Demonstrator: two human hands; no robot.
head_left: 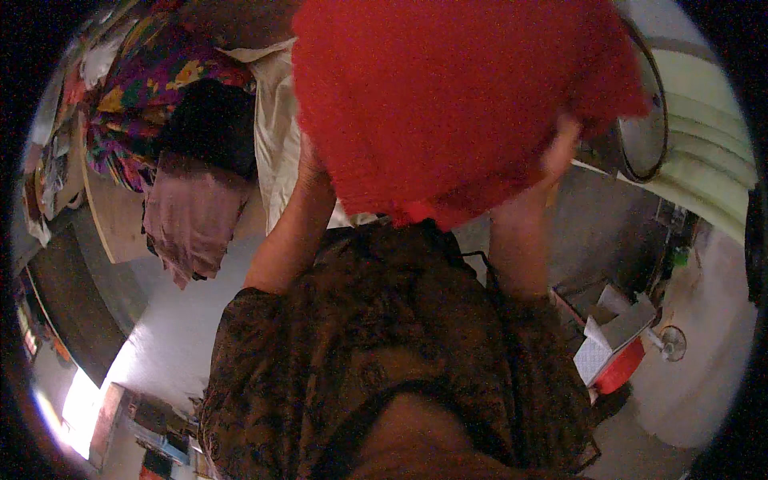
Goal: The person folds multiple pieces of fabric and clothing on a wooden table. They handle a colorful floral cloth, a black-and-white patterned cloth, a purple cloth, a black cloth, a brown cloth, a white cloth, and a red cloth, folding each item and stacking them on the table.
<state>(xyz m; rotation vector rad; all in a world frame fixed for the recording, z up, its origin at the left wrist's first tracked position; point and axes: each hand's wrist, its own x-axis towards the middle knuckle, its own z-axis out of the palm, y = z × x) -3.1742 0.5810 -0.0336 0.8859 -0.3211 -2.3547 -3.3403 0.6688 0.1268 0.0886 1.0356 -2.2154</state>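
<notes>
A bright red cloth (456,90), knitted or fleecy in look, is spread out in front of me and fills the top middle of the view. My left hand (309,161) grips its left edge, with the fingers hidden behind the fabric. At its right edge my right hand (561,149) holds it too, blurred, the thumb lying on the near side. Behind the cloth, to the left, hangs or lies a shiny cream cloth (276,120). Beside that are a black cloth (210,126) and a folded mauve cloth (195,207).
A multicoloured floral cloth (135,96) lies at the upper left, above a wooden panel (117,222). To the right are a dark oval rim (665,120) and pale green folds (708,132). An open box (627,324) and a fan (672,343) are at the lower right.
</notes>
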